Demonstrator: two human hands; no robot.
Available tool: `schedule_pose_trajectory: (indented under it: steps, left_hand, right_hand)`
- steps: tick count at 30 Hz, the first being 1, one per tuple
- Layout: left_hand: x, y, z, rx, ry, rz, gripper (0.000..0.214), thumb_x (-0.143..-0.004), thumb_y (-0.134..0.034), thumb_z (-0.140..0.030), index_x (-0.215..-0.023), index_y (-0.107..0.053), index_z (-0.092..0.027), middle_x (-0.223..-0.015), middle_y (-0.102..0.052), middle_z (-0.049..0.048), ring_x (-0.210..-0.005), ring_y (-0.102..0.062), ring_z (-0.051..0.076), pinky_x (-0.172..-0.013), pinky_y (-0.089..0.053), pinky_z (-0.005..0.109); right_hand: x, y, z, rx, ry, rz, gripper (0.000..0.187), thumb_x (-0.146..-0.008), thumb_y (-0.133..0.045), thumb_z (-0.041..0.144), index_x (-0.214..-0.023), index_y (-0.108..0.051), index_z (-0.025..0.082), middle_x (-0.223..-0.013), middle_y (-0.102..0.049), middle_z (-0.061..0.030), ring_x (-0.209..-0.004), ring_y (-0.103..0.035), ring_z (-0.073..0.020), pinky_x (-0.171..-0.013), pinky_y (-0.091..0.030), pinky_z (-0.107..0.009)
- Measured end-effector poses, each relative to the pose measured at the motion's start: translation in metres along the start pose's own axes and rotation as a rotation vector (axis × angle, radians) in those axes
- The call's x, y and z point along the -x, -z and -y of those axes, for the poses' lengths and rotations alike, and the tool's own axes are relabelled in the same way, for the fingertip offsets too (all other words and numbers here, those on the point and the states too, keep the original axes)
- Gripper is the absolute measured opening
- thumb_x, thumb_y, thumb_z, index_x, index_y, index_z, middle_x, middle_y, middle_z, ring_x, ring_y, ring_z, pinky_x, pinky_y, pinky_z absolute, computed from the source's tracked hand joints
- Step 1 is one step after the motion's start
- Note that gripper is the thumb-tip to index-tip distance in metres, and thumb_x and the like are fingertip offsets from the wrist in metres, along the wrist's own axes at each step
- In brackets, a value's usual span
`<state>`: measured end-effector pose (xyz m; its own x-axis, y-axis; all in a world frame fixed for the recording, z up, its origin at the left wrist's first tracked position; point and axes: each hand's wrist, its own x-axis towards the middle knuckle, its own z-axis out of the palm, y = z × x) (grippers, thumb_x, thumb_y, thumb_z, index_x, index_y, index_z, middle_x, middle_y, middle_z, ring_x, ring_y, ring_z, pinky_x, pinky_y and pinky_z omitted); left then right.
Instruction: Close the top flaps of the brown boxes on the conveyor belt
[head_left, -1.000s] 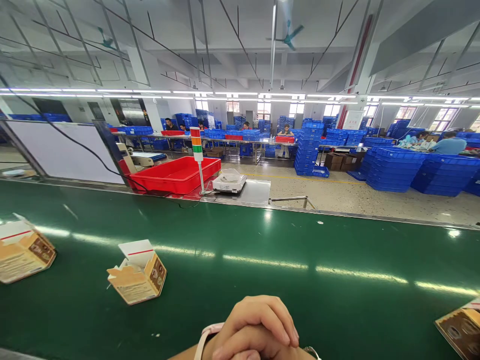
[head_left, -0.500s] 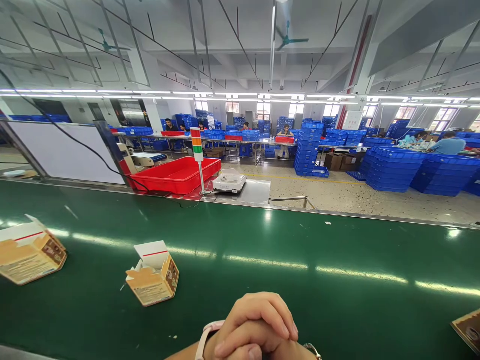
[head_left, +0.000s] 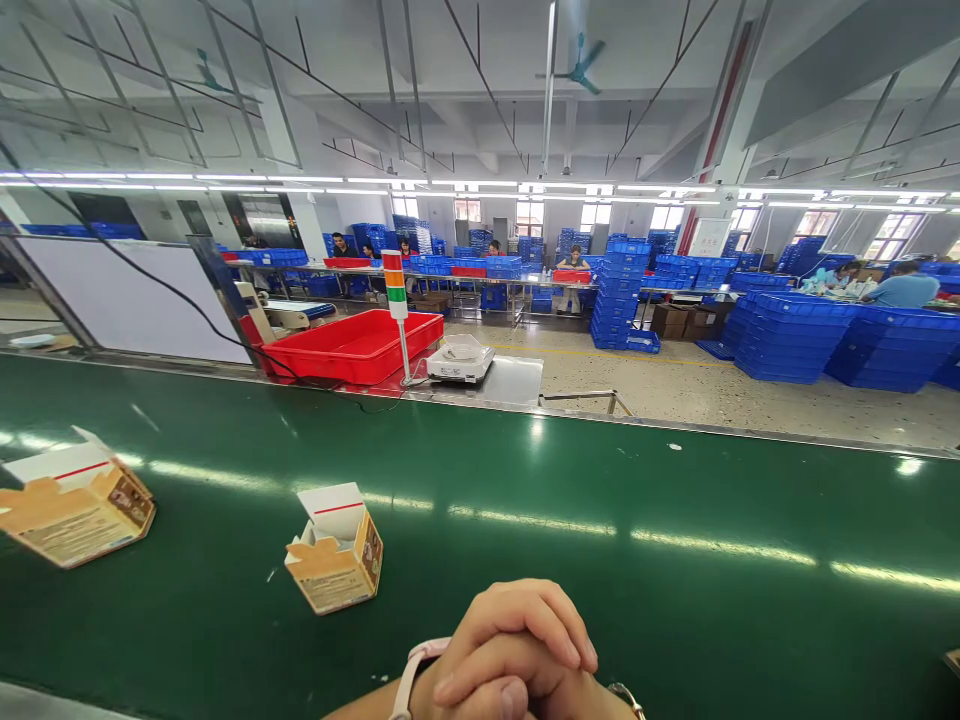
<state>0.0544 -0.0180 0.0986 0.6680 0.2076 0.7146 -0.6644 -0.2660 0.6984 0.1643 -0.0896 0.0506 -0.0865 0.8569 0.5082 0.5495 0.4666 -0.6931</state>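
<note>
My left hand (head_left: 514, 607), with a pink band at the wrist, is closed over my right hand (head_left: 525, 657) at the bottom middle. The fingers of both are folded together, and no object shows between them. A metal band shows at the right wrist. Below the hands lies a green conveyor belt (head_left: 675, 540). Nearest on the left is a small open carton (head_left: 334, 575), its white flap with a red line raised and something pale inside. Farther left stands a similar open carton (head_left: 82, 520). At the right edge only a corner of another carton (head_left: 952, 658) shows.
Beyond the belt stand a red tub (head_left: 352, 350), a signal light (head_left: 394, 285) and a white scale (head_left: 460, 360). A white panel (head_left: 142, 300) rises at left, with a black cable before it. Stacked blue crates (head_left: 791, 335) and several people are farther back.
The two cartons on the left have shifted right along the belt. The right-hand carton has mostly slid out of view. My hands stay folded in nearly the same place.
</note>
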Motion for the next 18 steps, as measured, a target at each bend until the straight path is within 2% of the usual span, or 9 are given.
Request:
schedule_pose_trajectory:
  steps: [3, 8, 13, 15, 18]
  left_hand:
    - [-0.001, -0.003, -0.001, 0.119, -0.012, -0.084, 0.025, -0.086, -0.051, -0.039, -0.102, -0.063, -0.023, -0.093, -0.067, 0.0054, -0.082, -0.063, 0.02, -0.073, -0.054, 0.036]
    - [0.0, -0.002, -0.001, 0.093, 0.003, -0.053, 0.027, -0.087, -0.05, -0.041, -0.101, -0.061, -0.02, -0.094, -0.066, 0.0075, -0.084, -0.063, 0.021, -0.074, -0.054, 0.037]
    - [0.002, -0.001, -0.001, 0.066, -0.018, -0.044, 0.028, -0.089, -0.047, -0.042, -0.103, -0.058, -0.02, -0.095, -0.064, 0.0082, -0.085, -0.063, 0.021, -0.075, -0.053, 0.036]
    - [0.001, -0.002, 0.0, 0.057, -0.04, -0.039, 0.031, -0.089, -0.044, -0.044, -0.103, -0.057, -0.02, -0.095, -0.064, 0.0084, -0.084, -0.063, 0.02, -0.074, -0.053, 0.036]
    - [0.0, -0.003, 0.001, 0.042, -0.054, -0.029, 0.035, -0.09, -0.042, -0.048, -0.102, -0.056, -0.019, -0.094, -0.064, 0.0089, -0.082, -0.063, 0.021, -0.073, -0.054, 0.036]
  right_hand:
    - [0.003, -0.001, 0.004, 0.001, -0.056, 0.05, 0.017, -0.087, -0.053, 0.027, -0.091, -0.07, 0.024, -0.081, -0.065, -0.0006, -0.078, -0.066, -0.0143, -0.07, -0.057, -0.023]
    - [0.001, -0.008, 0.014, -0.072, -0.105, 0.089, 0.026, -0.091, -0.047, 0.031, -0.098, -0.071, 0.025, -0.092, -0.065, -0.0045, -0.094, -0.065, -0.0175, -0.086, -0.054, -0.028]
    - [-0.01, -0.005, 0.027, -0.168, -0.064, 0.123, 0.031, -0.093, -0.044, 0.035, -0.107, -0.069, 0.023, -0.103, -0.064, -0.006, -0.105, -0.061, -0.0199, -0.095, -0.049, -0.034]
    - [-0.013, -0.002, 0.027, -0.183, -0.034, 0.125, 0.029, -0.091, -0.048, 0.036, -0.108, -0.069, 0.024, -0.099, -0.064, -0.0042, -0.1, -0.062, -0.0189, -0.093, -0.05, -0.033]
    - [-0.015, 0.002, 0.023, -0.192, -0.013, 0.134, 0.025, -0.09, -0.051, 0.036, -0.105, -0.069, 0.028, -0.09, -0.064, -0.0017, -0.091, -0.064, -0.0176, -0.082, -0.055, -0.028]
